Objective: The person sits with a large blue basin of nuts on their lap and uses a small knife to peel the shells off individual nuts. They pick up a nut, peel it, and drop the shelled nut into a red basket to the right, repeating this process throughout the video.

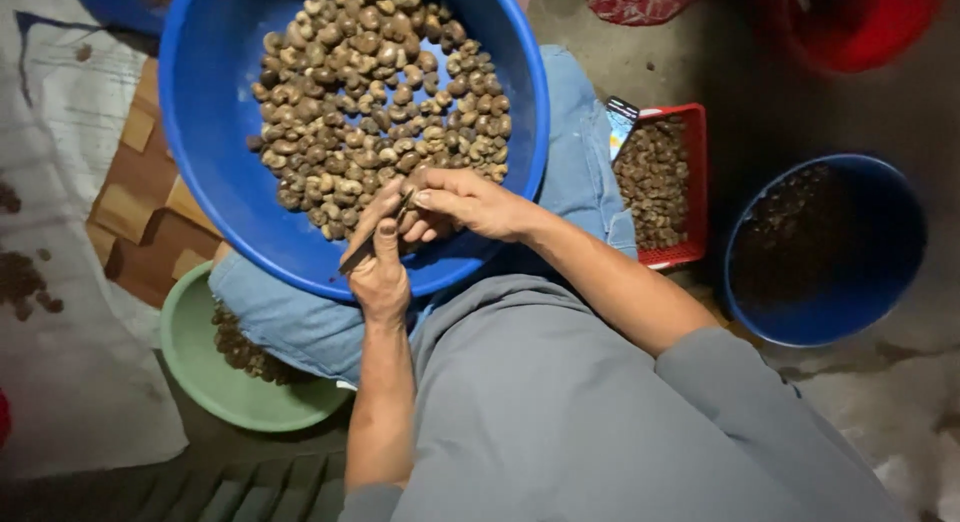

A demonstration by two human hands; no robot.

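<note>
A big blue basin [215, 172] rests on my lap, holding a heap of brown cashew nuts [375, 92]. Over its near rim my left hand [380, 267] grips a thin dark knife-like tool [362, 247], its tip pointing up toward my right hand. My right hand [465, 202] pinches a single nut against the tool's end, fingers curled around it. The nut itself is mostly hidden by my fingers.
A green bowl [200, 377] with darker pieces sits under my left knee. To the right stand a red basket [690, 182] of nuts and a blue bucket [850, 282] of dark shells. A white sack [60, 132] and wooden blocks [140, 207] lie at left.
</note>
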